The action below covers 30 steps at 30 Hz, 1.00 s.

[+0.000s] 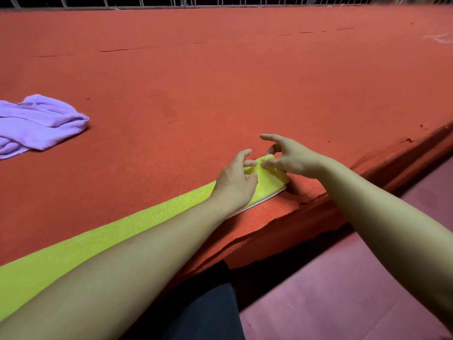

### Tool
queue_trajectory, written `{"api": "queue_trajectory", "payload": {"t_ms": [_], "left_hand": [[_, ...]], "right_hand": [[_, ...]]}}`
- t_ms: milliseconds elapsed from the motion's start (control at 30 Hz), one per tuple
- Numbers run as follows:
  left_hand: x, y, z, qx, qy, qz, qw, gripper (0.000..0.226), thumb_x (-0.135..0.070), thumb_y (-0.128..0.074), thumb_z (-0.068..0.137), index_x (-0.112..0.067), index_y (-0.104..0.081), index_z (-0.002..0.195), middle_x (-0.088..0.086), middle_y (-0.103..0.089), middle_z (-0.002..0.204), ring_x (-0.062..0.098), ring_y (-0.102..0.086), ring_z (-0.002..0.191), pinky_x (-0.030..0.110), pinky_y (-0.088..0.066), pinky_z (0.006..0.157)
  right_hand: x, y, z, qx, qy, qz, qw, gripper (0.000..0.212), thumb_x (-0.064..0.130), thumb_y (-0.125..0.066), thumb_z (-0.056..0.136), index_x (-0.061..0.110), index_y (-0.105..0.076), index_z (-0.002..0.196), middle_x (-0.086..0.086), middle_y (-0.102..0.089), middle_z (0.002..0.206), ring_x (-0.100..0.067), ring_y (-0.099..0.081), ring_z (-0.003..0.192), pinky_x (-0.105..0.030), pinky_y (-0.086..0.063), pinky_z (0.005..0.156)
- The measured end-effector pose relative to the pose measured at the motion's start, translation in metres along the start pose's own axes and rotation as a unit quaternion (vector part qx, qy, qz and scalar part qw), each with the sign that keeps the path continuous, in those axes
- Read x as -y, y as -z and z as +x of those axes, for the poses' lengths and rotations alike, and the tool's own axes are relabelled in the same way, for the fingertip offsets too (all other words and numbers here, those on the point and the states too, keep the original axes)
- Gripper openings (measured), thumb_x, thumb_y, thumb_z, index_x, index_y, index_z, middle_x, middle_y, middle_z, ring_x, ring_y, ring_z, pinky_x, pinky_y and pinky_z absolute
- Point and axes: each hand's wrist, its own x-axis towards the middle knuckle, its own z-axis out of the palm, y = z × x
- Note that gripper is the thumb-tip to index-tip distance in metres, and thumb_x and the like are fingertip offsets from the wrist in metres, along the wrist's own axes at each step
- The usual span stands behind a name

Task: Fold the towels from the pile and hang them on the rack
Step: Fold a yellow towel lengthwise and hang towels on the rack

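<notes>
A long yellow-green towel point(103, 239) lies flat along the near edge of the red table point(220, 82), running from lower left up to its far end at centre. My left hand point(235, 182) rests on that far end with fingers curled, pinching the towel's edge. My right hand point(286, 158) hovers over the same corner, thumb and a finger pinching the fabric, the other fingers spread. A crumpled lilac towel point(36, 123) sits at the far left of the table.
A white railing point(171, 1) runs behind the table's far edge. The table's front edge point(318, 209) has torn red covering. Pinkish floor point(343, 290) lies below at right, and my dark-clothed leg shows at the bottom centre.
</notes>
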Motion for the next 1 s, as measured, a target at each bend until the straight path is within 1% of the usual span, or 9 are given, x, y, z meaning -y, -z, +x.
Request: {"api": "queue_trajectory", "payload": {"t_ms": [100,167,300,367,433,533,700,867,1000], "left_hand": [[-0.005,-0.004,-0.003,-0.001,0.009,-0.01,1.0,0.058,-0.019,-0.057,0.094,-0.027,-0.034,0.146,-0.014,-0.057,0.133,0.006,-0.063,0.094,0.029,-0.046,0.096],[-0.011,-0.004,-0.007,-0.001,0.008,-0.013,1.0,0.059,-0.026,-0.057,0.094,-0.027,-0.032,0.148,-0.014,-0.054,0.138,0.006,-0.062,0.099,0.025,-0.043,0.095],[-0.019,0.0,-0.015,-0.02,-0.006,-0.046,0.999,0.07,-0.045,-0.063,0.09,-0.028,-0.027,0.148,-0.012,-0.046,0.144,0.009,-0.055,0.118,0.026,-0.04,0.099],[-0.022,0.004,-0.019,-0.041,-0.009,-0.059,0.997,0.084,-0.05,-0.07,0.083,-0.027,-0.023,0.149,-0.01,-0.042,0.148,0.01,-0.046,0.131,0.023,-0.036,0.104],[-0.024,0.011,-0.023,-0.077,-0.004,-0.068,0.995,0.098,-0.05,-0.078,0.075,-0.025,-0.02,0.151,-0.007,-0.039,0.151,0.01,-0.041,0.136,0.02,-0.032,0.105],[-0.023,0.024,-0.027,-0.151,0.021,-0.068,0.986,0.086,-0.033,-0.077,0.08,-0.028,-0.026,0.149,-0.006,-0.053,0.139,0.014,-0.052,0.125,0.013,-0.033,0.087],[-0.022,0.046,-0.036,-0.188,0.022,-0.047,0.981,0.058,-0.024,-0.069,0.088,-0.027,-0.043,0.14,-0.009,-0.058,0.122,0.018,-0.055,0.118,0.012,-0.03,0.077],[-0.019,0.079,-0.057,-0.208,0.026,-0.011,0.978,0.056,-0.027,-0.071,0.087,-0.03,-0.045,0.136,-0.014,-0.054,0.106,0.017,-0.057,0.11,0.016,-0.032,0.075],[-0.007,0.117,-0.082,-0.228,0.071,-0.004,0.971,0.068,-0.033,-0.073,0.084,-0.033,-0.037,0.142,0.0,-0.06,0.126,0.021,-0.055,0.119,0.024,-0.037,0.085]], "right_hand": [[0.004,-0.002,-0.005,-0.004,-0.032,0.122,0.992,0.074,0.003,-0.071,0.086,0.02,-0.035,0.149,0.0,-0.063,0.095,-0.003,-0.059,0.066,-0.018,-0.047,0.059],[0.007,-0.002,-0.004,-0.007,-0.055,0.236,0.97,0.072,-0.002,-0.066,0.089,0.016,-0.033,0.151,0.0,-0.066,0.092,-0.011,-0.063,0.076,-0.028,-0.048,0.063],[0.033,-0.003,-0.006,0.023,-0.093,0.384,0.918,0.057,0.008,-0.059,0.095,0.025,-0.036,0.144,0.0,-0.072,0.099,-0.018,-0.068,0.072,-0.032,-0.054,0.056],[0.049,-0.006,-0.009,0.053,-0.099,0.461,0.88,0.048,0.013,-0.049,0.097,0.023,-0.038,0.143,-0.004,-0.072,0.098,-0.024,-0.07,0.073,-0.041,-0.06,0.066],[0.059,-0.009,-0.01,0.08,-0.087,0.514,0.85,0.054,0.004,-0.035,0.094,0.02,-0.038,0.145,-0.013,-0.065,0.117,-0.034,-0.07,0.083,-0.044,-0.061,0.072],[0.068,-0.013,-0.012,0.104,-0.03,0.481,0.87,0.066,-0.018,-0.034,0.088,0.018,-0.04,0.144,-0.017,-0.058,0.133,-0.034,-0.067,0.1,-0.034,-0.061,0.074],[0.08,-0.022,-0.013,0.062,0.082,0.228,0.968,0.058,0.003,-0.066,0.089,0.021,-0.047,0.141,0.012,-0.067,0.085,-0.006,-0.056,0.077,-0.023,-0.04,0.061],[0.113,-0.034,-0.011,0.086,0.127,0.237,0.959,0.058,0.003,-0.066,0.089,0.016,-0.045,0.142,0.008,-0.067,0.088,-0.005,-0.062,0.089,-0.019,-0.048,0.086],[0.153,-0.062,-0.003,0.149,0.155,0.229,0.949,0.057,0.002,-0.064,0.091,0.017,-0.045,0.142,0.009,-0.062,0.084,-0.003,-0.059,0.079,-0.017,-0.046,0.072]]}}
